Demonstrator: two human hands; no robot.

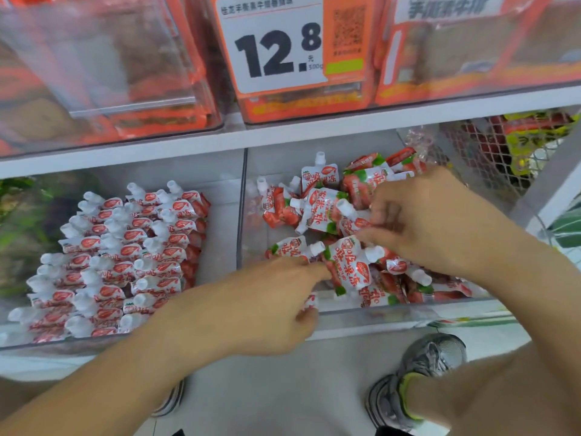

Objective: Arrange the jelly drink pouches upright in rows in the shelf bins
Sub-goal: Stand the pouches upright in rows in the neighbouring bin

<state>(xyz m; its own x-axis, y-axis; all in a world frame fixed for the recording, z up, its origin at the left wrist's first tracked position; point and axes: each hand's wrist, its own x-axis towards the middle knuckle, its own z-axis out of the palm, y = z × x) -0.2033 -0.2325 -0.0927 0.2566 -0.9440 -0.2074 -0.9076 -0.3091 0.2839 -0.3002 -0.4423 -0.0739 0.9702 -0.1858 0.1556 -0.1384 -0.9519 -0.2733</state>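
Shoes (418, 377) stand on pale floor below both forearms, nearest the viewer. Left hand (267, 306) reaches over the front rim of the right-hand clear bin (393, 313), fingers curled onto a jelly drink pouch (349, 262) lying flat; right hand (418, 215), just beyond, pinches another pouch (352, 223) in the loose heap. Left of both hands, the neighbouring bin (220, 190) holds upright pouches in rows (125, 256); above and farthest, a price tag (273, 45) reads 12.8.
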